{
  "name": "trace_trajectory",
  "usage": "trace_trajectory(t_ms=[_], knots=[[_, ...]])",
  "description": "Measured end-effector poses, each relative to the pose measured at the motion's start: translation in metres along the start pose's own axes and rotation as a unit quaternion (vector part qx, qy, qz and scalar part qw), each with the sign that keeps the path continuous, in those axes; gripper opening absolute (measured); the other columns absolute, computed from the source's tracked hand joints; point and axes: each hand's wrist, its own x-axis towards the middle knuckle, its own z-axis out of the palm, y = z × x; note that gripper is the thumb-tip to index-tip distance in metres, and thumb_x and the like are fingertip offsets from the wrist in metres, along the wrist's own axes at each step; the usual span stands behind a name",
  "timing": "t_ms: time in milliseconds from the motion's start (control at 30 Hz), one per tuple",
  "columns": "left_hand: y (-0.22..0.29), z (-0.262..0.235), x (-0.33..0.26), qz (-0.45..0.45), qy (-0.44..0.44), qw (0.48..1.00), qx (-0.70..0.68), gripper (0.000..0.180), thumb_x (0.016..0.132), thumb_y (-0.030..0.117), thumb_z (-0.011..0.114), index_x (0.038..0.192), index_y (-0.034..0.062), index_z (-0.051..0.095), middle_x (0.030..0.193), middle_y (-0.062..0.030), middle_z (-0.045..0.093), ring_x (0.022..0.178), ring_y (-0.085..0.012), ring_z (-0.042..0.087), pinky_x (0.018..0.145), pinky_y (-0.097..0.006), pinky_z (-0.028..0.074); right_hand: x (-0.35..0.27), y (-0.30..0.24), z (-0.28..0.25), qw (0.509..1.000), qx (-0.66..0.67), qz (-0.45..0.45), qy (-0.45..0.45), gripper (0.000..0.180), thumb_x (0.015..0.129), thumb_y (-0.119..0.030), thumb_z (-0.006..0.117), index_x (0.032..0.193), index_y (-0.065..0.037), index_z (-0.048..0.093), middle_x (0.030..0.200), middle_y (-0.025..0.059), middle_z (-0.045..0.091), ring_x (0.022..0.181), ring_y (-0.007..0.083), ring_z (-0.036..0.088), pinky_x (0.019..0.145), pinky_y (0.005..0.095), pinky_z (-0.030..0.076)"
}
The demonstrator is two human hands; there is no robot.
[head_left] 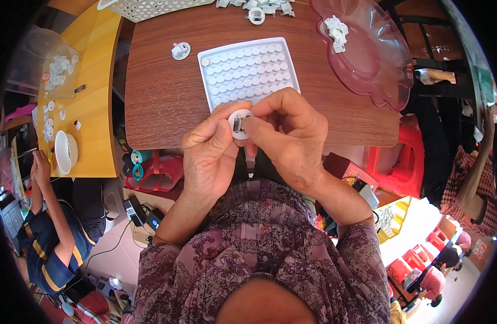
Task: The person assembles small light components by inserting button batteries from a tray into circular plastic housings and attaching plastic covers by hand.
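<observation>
Close in front of my body, above the table's near edge, I hold a small round white plastic part (239, 134) with a metallic and dark insert in its middle. My left hand (208, 154) is closed on its left side, thumb in front and fingers behind. From the right, my right hand (294, 137) has its thumb and forefinger pinched at the insert; whether a tiny piece sits between those fingertips is hidden. Just beyond both hands lies a white tray (203, 78) with rows of round white pieces. Another round white part (181, 51) rests left of the tray.
On the brown table (156, 102) are a white perforated basket (156, 7), a pile of white parts (267, 6) and a translucent purple dish (362, 56) holding white parts. A yellow table (94, 124) with a white bowl (66, 152) stands left, beside another person (59, 237). A red stool (402, 167) is right.
</observation>
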Motion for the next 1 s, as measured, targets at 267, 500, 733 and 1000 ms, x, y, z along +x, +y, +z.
trace_trajectory(t_ms=[267,500,733,1000], knots=[[0.003,0.003,-0.011,-0.028,-0.024,0.998,0.054,0.042,0.089,0.022,0.056,0.116,-0.0093,0.052,0.108,-0.0138,0.058,0.090,-0.0217,0.058,0.070,-0.034,0.049,-0.011,0.000,-0.014,0.997,-0.007,-0.046,-0.054,0.010,0.081,0.007,0.060,0.085,0.002,0.053,0.072,0.0062,0.060,0.056,0.0085,0.057,0.047,0.0202,0.044],[-0.002,0.013,0.003,-0.068,-0.009,0.998,0.016,0.040,0.093,0.021,0.050,0.118,-0.0108,0.050,0.106,-0.0162,0.059,0.088,-0.0223,0.060,0.066,-0.032,0.051,-0.008,-0.006,-0.030,0.995,0.093,0.004,-0.038,0.006,0.084,0.004,0.058,0.089,0.004,0.054,0.078,0.0092,0.060,0.063,0.0104,0.058,0.052,0.0233,0.048],[-0.010,0.013,0.007,-0.094,-0.053,0.994,-0.011,0.039,0.094,0.021,0.047,0.117,-0.0104,0.051,0.103,-0.0159,0.060,0.084,-0.0225,0.061,0.065,-0.033,0.050,-0.010,-0.010,-0.044,0.995,0.068,0.022,-0.063,0.009,0.085,0.002,0.058,0.093,0.005,0.055,0.080,0.0083,0.060,0.067,0.0108,0.059,0.057,0.0238,0.050],[-0.002,0.024,0.002,-0.050,-0.024,0.994,0.090,0.034,0.092,0.007,0.046,0.121,-0.0099,0.048,0.104,-0.0179,0.060,0.078,-0.0236,0.064,0.061,-0.030,0.050,-0.011,-0.010,-0.037,1.000,0.000,-0.004,0.004,0.009,0.083,0.000,0.061,0.089,0.003,0.055,0.075,0.0046,0.060,0.061,0.0060,0.055,0.052,0.0201,0.046]])
